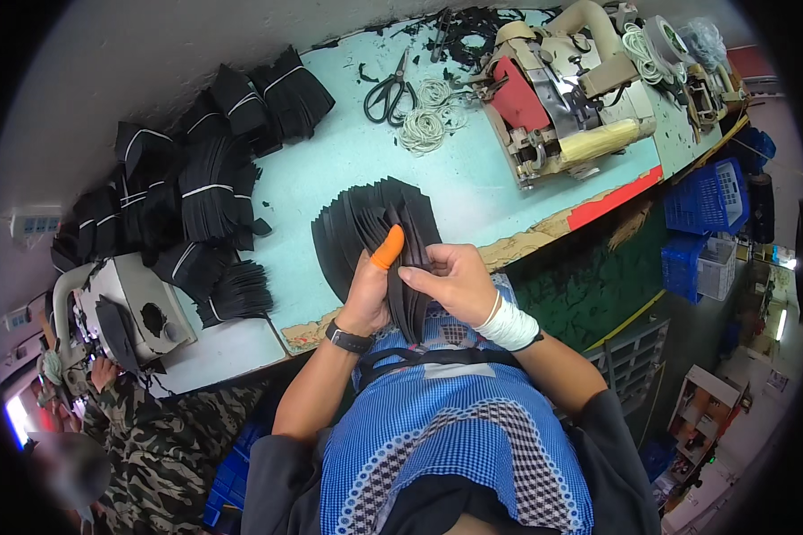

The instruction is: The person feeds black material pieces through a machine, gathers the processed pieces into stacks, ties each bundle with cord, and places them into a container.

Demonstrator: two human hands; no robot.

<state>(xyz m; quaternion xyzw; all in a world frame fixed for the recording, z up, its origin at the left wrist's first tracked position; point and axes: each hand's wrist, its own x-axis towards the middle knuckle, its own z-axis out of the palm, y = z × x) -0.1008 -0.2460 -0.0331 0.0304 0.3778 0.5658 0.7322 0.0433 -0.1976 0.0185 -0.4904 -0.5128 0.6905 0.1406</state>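
My left hand (363, 292), with an orange finger cot (388, 247) on its thumb, grips a sheaf of thin black strips (406, 303) from the left. My right hand (455, 278) pinches the same strips from the right, thumb and fingers near their upper part. Their lower ends hang down over my blue checked apron. Directly beyond the hands, a fanned stack of similar black pieces (352, 227) lies on the pale green table and partly merges with the held ones. White string (510, 326) seems wound around my right wrist.
Tied black bundles (214, 183) crowd the table's left side. Scissors (390, 94) and coils of pale string (422, 129) lie farther back. A beige machine (562, 98) stands back right, another (134, 308) at left beside a person in camouflage (161, 437). Blue crates (709, 196) are at right.
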